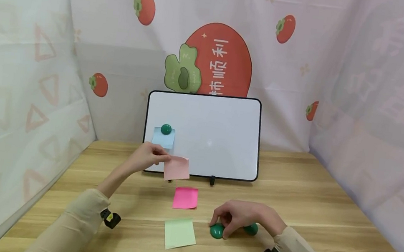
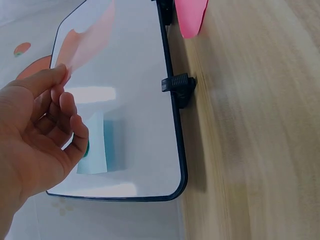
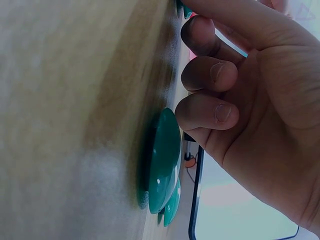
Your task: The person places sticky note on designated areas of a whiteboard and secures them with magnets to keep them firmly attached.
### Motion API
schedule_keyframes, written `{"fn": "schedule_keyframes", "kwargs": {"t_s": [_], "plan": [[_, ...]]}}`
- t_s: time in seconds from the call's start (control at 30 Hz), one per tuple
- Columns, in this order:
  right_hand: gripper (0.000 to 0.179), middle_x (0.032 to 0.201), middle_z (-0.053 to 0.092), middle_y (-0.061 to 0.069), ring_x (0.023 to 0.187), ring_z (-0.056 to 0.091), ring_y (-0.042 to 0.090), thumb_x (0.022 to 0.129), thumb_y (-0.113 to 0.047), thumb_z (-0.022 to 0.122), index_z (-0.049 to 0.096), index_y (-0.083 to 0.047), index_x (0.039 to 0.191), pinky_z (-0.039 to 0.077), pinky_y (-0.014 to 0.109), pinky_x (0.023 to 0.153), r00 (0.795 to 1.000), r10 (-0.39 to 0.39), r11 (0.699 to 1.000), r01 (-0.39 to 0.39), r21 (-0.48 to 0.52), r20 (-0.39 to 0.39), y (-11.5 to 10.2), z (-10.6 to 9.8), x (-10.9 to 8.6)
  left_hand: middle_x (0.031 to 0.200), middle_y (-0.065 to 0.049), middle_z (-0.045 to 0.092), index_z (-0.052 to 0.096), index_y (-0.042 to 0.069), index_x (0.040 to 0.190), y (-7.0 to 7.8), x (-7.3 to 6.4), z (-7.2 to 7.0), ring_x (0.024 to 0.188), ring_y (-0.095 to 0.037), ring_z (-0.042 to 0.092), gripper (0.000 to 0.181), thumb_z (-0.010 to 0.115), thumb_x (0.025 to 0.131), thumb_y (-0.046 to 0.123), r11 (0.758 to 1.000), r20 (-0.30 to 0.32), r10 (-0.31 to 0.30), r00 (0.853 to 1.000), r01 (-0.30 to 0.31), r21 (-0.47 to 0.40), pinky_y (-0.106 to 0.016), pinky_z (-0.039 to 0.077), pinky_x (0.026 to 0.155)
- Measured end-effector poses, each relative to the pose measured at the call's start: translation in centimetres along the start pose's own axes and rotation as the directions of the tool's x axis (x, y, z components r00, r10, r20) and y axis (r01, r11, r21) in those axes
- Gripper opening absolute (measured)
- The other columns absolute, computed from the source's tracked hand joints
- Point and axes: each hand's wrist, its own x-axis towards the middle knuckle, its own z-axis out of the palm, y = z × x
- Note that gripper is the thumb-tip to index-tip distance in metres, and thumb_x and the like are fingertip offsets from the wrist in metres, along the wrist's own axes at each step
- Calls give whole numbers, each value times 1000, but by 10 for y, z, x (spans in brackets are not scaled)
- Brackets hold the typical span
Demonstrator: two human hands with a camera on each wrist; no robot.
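My left hand [image 1: 150,155] pinches a light pink sticky note [image 1: 177,169] by its upper left corner. The note hangs in front of the whiteboard [image 1: 216,136], over its lower left part. On the board, a blue sticky note [image 1: 163,139] sits beneath a round green magnet [image 1: 166,129], close above my left hand. Down on the table, my right hand [image 1: 242,215] grips another green magnet [image 1: 217,231] between thumb and fingertips. More green magnets [image 3: 166,160] lie beside that hand, partly hidden by it in the head view.
A bright pink sticky note [image 1: 185,198] and a pale green one [image 1: 180,234] lie on the wooden table [image 1: 128,234] between my arms. Small black feet [image 1: 212,180] support the board's lower edge. A printed cloth [image 1: 117,14] hangs behind and along both sides.
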Motion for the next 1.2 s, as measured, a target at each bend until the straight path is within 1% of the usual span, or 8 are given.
{"fn": "schedule_keyframes", "kwargs": {"t_s": [0.13,0.23,0.33,0.47,0.6,0.83,1.0,1.2], "plan": [[29,82,61,-13,70,50,-4,85,-18,79,71,-26,112,45,16,66,1000,-6,1000,6,-7,-2,1,0,0,87,-12,73,77,12,95,3,13,-2,75,-37,62,20,73,91,31,1000,-11,1,1000,-1,2,-37,52,66],[30,82,61,-14,70,50,-4,85,-19,79,71,-26,112,45,16,66,1000,-13,1000,13,-7,1,2,0,1,88,-14,73,77,11,97,2,22,-3,75,-40,62,22,72,91,32,1000,-7,5,1000,-5,15,-35,51,66],[29,82,60,-14,70,49,-4,85,-19,79,71,-26,113,45,16,66,1000,-17,1000,17,-6,6,3,0,3,88,-13,72,77,10,98,1,30,-6,72,-34,61,23,71,92,32,999,-6,3,1000,-3,46,-33,49,65],[30,81,60,-14,70,49,-4,85,-19,79,71,-25,113,44,16,66,1000,-21,1000,21,-11,6,1,-1,3,88,-8,71,77,11,99,3,43,-11,71,-25,60,23,71,93,32,996,-23,-4,1000,6,84,-34,51,66],[30,80,59,-15,69,49,-4,85,-18,79,71,-24,113,44,15,65,1000,-14,1000,14,-5,5,0,-2,2,92,-6,70,77,12,101,7,56,-14,73,-22,60,24,70,93,33,994,-32,-10,999,13,109,-34,52,67],[30,80,59,-15,69,49,-4,85,-18,79,71,-23,114,43,15,64,1000,-15,1000,15,1,6,0,-2,1,97,-5,72,77,13,102,15,75,-14,72,-22,58,23,68,94,33,992,-42,-32,999,37,119,-32,45,64],[30,81,60,-15,69,49,-4,85,-18,79,71,-23,113,43,15,64,1000,-15,1000,14,15,11,1,-2,2,96,-8,72,76,11,104,15,85,-12,66,-20,55,25,68,95,32,992,-57,-39,998,46,116,-31,44,63],[29,81,60,-14,69,49,-4,85,-18,79,71,-23,113,44,15,64,1000,-8,1000,8,13,10,2,-2,1,97,-9,72,76,10,105,11,91,-10,62,-18,54,24,67,95,31,992,-81,-46,996,55,116,-31,43,62]]}}
